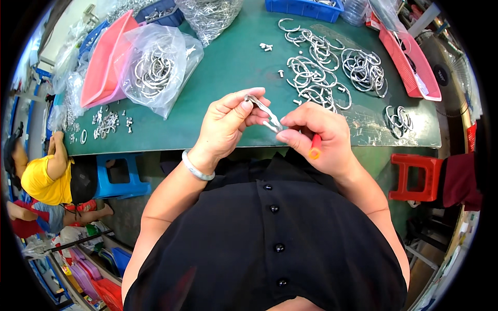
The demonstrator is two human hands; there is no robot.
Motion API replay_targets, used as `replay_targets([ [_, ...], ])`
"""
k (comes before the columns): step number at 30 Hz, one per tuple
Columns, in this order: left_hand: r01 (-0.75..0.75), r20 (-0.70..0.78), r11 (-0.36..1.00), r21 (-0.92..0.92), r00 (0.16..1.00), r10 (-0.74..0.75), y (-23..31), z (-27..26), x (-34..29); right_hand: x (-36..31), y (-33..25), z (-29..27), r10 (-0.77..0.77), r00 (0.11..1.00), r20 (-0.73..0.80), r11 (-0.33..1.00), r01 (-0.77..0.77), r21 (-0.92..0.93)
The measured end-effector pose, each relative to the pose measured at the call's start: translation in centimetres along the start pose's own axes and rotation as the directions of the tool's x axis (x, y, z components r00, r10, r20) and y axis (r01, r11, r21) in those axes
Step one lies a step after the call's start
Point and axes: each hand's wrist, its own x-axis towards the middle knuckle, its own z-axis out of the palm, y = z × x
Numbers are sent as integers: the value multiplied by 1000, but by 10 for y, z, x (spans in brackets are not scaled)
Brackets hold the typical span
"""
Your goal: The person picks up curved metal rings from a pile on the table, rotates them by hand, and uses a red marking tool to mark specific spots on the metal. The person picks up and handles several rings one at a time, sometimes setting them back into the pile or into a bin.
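Note:
Over the table's near edge, both hands hold a curved silver metal ring clamp (265,110). My left hand (220,124) pinches its upper left end between thumb and fingers. The thumb and forefinger of my right hand (327,136) close on its lower right end. A tool with a red and orange handle (315,147) is tucked in the right palm; its working end is hidden. Beyond the right hand lies a loose heap of open metal rings (314,72), with a denser pile of rings (363,70) beside it. Small screws (266,47) lie nearby.
On the left stand a pink tray (109,59), a clear bag of rings (155,72) and scattered small fittings (106,124). A red basket (410,62) stands at right, blue bins (306,8) behind. A person in yellow (49,173) sits by a blue stool (122,176).

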Motion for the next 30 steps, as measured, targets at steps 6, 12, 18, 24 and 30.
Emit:
replay_targets([
  [6,-16,63,998,-58,998,19,-1,1,0,0,-3,0,-78,997,-4,995,78,-70],
  [12,-65,37,998,-12,997,66,1,1,-2,0,-3,-5,-66,997,-36,995,63,-73],
  [18,-538,259,525,660,818,513,23,8,-2,-5,9,-13,-51,997,-55,989,43,-140],
  [24,-597,396,305,742,757,519,39,26,-8,-6,16,-14,-11,999,-47,996,6,-93],
  [30,-635,457,226,739,718,524,39,27,-9,-8,24,-15,71,997,-21,997,-70,38],
])
